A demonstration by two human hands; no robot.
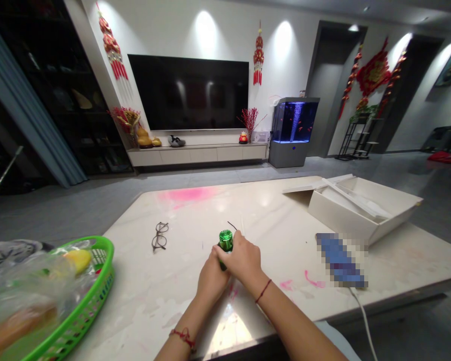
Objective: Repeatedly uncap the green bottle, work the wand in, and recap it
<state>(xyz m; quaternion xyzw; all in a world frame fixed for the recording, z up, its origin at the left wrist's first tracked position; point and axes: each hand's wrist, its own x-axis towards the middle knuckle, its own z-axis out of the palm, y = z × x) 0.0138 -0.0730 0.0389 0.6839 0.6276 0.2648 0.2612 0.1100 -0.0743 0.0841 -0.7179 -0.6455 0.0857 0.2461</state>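
A shiny green cylinder (226, 239) with a ridged, metallic-looking top stands upright between my hands, above the table's near middle. My left hand (212, 275) is closed around its lower left side. Closed against its right side is my right hand (245, 256), with the thumb across the front. The lower part of the cylinder is mostly hidden by my fingers. A thin dark strip (232, 225) sticks out just beyond my right fingertips; whether that hand holds it, I cannot tell.
On the marble-look table (274, 215) lie eyeglasses (160, 236) at left and a blurred-out phone (340, 260) with a white cable (364, 316) at right. A green basket (107, 260) with bagged food is at near left, an open white box (346, 215) at far right.
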